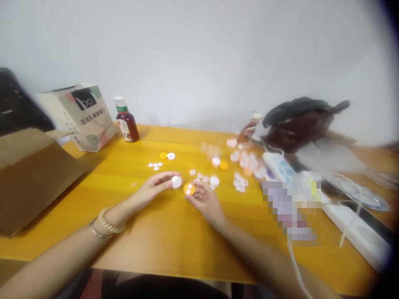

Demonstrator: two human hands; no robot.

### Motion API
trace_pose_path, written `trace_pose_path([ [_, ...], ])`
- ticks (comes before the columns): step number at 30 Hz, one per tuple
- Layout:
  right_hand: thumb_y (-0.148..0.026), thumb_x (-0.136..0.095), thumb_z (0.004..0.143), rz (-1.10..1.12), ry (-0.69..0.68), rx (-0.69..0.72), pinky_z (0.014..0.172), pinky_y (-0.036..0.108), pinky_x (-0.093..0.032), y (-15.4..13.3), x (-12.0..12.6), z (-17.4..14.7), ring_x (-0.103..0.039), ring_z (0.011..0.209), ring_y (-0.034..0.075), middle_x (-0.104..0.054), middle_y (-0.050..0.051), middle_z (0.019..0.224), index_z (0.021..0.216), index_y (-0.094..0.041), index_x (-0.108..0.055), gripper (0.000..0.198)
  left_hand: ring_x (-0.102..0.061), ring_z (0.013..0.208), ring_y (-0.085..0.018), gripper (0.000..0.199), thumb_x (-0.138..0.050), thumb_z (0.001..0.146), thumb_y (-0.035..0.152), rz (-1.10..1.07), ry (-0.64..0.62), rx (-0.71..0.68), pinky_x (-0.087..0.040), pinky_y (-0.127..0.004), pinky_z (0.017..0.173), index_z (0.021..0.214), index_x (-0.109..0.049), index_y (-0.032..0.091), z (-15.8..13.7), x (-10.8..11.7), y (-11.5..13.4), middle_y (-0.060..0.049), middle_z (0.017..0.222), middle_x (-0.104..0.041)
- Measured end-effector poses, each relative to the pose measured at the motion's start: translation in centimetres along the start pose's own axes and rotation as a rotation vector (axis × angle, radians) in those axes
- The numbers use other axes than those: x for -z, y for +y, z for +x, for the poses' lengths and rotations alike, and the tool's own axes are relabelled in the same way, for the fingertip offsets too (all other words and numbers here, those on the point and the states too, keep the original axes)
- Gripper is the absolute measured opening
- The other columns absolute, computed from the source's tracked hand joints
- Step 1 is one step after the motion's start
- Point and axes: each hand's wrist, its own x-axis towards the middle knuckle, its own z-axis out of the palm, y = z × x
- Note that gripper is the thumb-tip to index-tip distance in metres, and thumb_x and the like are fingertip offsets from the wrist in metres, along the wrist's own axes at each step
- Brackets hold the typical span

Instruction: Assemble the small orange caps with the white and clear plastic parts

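My left hand (156,186) pinches a white round cap-like piece (176,182) between thumb and fingers. Close beside it, a shallow orange round piece (187,191) with small white bits in it is gripped by my right hand (208,202). The two pieces are slightly apart, above the table. Beyond my left hand lie an orange disc (163,156), a white disc (171,156) and several small white pieces (155,165). Past my right hand are another white disc (214,181) and a cluster of small white pieces (240,183). Blur hides finer detail.
On the left of the yellow table (140,245) stand a cardboard box (37,182), a paper bag (90,120) and a dark red bottle (127,122). Blurred translucent pieces (247,160), a power strip (280,166), a white cable (297,270) and a dark bag (299,122) occupy the right.
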Motion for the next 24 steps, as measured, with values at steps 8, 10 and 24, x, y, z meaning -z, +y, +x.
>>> trace_pose_path([
  [8,-0.025,-0.068,0.066,-0.056,-0.024,0.023,0.075,0.029,-0.051,0.6,0.1,-0.1,-0.062,0.07,0.012,-0.064,-0.001,0.074,0.098,-0.021,-0.053,0.036,-0.056,0.102,-0.018,0.031,-0.058,0.08,0.027,0.077,0.0,-0.082,-0.041,-0.035,0.093,0.109,-0.056,0.017,-0.2,-1.2,-0.3,-0.008,0.111,-0.061],
  [10,-0.026,-0.068,0.066,-0.081,-0.031,0.038,0.073,0.028,-0.051,0.6,0.0,-0.1,-0.062,0.07,0.012,-0.063,-0.001,0.075,0.098,-0.021,-0.053,0.035,-0.056,0.102,-0.018,0.031,-0.057,0.081,0.026,0.097,-0.02,-0.109,-0.041,-0.036,0.094,0.11,-0.056,0.017,-0.3,-1.4,-0.3,-0.008,0.11,-0.061],
  [24,-0.024,-0.065,0.069,-0.111,-0.1,0.094,0.074,0.028,-0.051,0.8,0.1,-0.2,-0.062,0.072,0.012,-0.063,0.0,0.078,0.097,-0.02,-0.054,0.03,-0.058,0.091,-0.017,0.03,-0.058,0.08,0.026,0.419,0.005,-0.3,-0.046,-0.034,0.085,0.109,-0.058,0.018,-0.6,-2.3,-0.8,-0.008,0.102,-0.062],
])
